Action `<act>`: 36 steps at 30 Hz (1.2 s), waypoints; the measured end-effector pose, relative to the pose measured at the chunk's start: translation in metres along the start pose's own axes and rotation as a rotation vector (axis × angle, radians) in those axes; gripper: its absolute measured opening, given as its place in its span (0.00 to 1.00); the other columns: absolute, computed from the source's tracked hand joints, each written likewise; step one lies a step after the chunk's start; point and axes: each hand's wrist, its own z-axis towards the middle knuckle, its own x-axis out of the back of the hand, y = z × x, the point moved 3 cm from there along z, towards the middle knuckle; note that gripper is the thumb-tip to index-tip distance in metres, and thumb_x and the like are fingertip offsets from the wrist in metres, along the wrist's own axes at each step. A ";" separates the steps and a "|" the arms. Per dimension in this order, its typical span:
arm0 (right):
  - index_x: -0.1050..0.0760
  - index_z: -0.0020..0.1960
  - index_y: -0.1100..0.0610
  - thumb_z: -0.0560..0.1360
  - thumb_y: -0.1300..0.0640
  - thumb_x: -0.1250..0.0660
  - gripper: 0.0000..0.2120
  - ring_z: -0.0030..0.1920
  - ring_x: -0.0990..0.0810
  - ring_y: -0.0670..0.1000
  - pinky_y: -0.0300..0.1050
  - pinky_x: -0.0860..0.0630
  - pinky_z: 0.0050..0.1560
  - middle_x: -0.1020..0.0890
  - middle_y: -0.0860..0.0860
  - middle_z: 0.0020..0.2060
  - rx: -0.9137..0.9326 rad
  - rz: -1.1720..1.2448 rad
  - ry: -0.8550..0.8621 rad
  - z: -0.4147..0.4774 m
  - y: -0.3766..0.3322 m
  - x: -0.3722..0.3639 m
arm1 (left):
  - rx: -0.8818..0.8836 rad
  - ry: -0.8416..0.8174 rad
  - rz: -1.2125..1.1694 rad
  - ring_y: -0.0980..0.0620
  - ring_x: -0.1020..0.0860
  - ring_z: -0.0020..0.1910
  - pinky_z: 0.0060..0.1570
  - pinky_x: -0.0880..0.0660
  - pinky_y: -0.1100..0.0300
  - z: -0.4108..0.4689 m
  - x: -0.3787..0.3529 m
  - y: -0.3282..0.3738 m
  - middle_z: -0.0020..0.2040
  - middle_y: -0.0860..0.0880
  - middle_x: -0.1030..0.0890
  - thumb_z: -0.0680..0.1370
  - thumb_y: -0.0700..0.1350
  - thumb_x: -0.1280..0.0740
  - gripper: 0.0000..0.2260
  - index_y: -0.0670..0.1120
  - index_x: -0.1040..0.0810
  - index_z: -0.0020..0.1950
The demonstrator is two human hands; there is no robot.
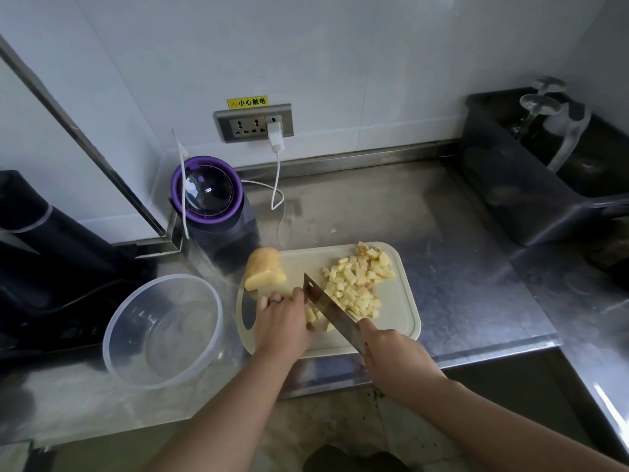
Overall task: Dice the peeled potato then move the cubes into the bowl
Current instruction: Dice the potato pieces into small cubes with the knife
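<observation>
A pale cutting board (396,311) lies on the steel counter. An uncut half of peeled potato (263,272) sits at its far left corner. A heap of yellow potato cubes (357,284) covers the board's right part. My right hand (391,352) grips the handle of a cleaver (326,306), whose blade slants down onto the board. My left hand (280,321) lies with curled fingers over potato strips (311,315) right beside the blade. A clear plastic bowl (163,330) stands empty left of the board.
A purple-rimmed appliance (212,199) stands behind the board, with a white charger cable (277,178) running from the wall socket. A dark machine (41,253) fills the far left. A dark rack with glasses (531,158) sits at the right. The counter's front edge is close below the board.
</observation>
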 end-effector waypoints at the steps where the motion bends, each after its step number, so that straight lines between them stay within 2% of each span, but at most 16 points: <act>1: 0.36 0.67 0.53 0.83 0.57 0.45 0.13 0.46 0.19 0.52 0.43 0.26 0.41 0.23 0.50 0.47 -0.006 -0.021 0.027 -0.002 0.000 0.002 | -0.028 -0.001 -0.006 0.50 0.26 0.58 0.60 0.37 0.55 0.000 0.000 -0.002 0.53 0.51 0.19 0.74 0.59 0.34 0.21 0.50 0.31 0.61; 4: 0.35 0.65 0.54 0.83 0.58 0.47 0.12 0.48 0.19 0.55 0.46 0.26 0.42 0.21 0.53 0.49 -0.016 -0.049 0.055 -0.004 -0.002 0.003 | -0.040 0.022 -0.026 0.52 0.27 0.60 0.59 0.38 0.55 -0.004 0.002 -0.009 0.55 0.54 0.20 0.73 0.62 0.35 0.22 0.52 0.30 0.61; 6: 0.37 0.68 0.52 0.82 0.59 0.43 0.15 0.43 0.19 0.51 0.43 0.22 0.41 0.21 0.51 0.47 0.007 -0.016 0.019 -0.005 -0.004 0.000 | -0.008 0.062 -0.012 0.52 0.28 0.60 0.57 0.38 0.54 -0.008 0.003 -0.013 0.56 0.55 0.21 0.71 0.65 0.35 0.23 0.53 0.27 0.59; 8: 0.39 0.68 0.50 0.81 0.61 0.41 0.18 0.38 0.20 0.48 0.42 0.22 0.38 0.22 0.50 0.43 0.026 -0.003 0.003 -0.004 -0.007 -0.005 | 0.026 0.089 0.013 0.51 0.30 0.61 0.57 0.38 0.53 -0.012 0.004 -0.017 0.58 0.54 0.23 0.71 0.66 0.36 0.23 0.53 0.23 0.57; 13: 0.41 0.70 0.51 0.80 0.61 0.40 0.21 0.39 0.22 0.47 0.39 0.26 0.37 0.25 0.48 0.43 0.055 -0.014 0.018 -0.006 -0.020 -0.011 | 0.040 0.050 0.048 0.50 0.35 0.64 0.58 0.39 0.53 -0.016 0.006 -0.013 0.61 0.53 0.28 0.73 0.62 0.38 0.18 0.55 0.20 0.57; 19: 0.41 0.72 0.50 0.81 0.59 0.38 0.22 0.42 0.20 0.46 0.39 0.21 0.43 0.22 0.49 0.48 0.052 -0.003 0.017 -0.007 -0.026 -0.012 | 0.044 0.029 0.058 0.49 0.34 0.64 0.61 0.38 0.52 -0.015 0.007 -0.013 0.62 0.52 0.27 0.74 0.62 0.37 0.18 0.53 0.20 0.57; 29: 0.43 0.73 0.51 0.81 0.59 0.37 0.24 0.43 0.19 0.48 0.41 0.19 0.44 0.21 0.49 0.47 0.040 -0.005 -0.009 -0.007 -0.031 -0.015 | 0.028 -0.011 0.053 0.49 0.34 0.65 0.63 0.40 0.52 -0.013 0.005 -0.014 0.62 0.52 0.25 0.77 0.60 0.37 0.16 0.53 0.20 0.58; 36: 0.45 0.74 0.51 0.81 0.57 0.37 0.25 0.42 0.19 0.47 0.34 0.24 0.38 0.24 0.47 0.45 0.020 -0.028 -0.082 -0.001 -0.033 -0.023 | 0.023 -0.008 0.064 0.50 0.34 0.65 0.61 0.39 0.52 -0.011 0.002 -0.015 0.61 0.53 0.25 0.77 0.54 0.36 0.11 0.53 0.20 0.56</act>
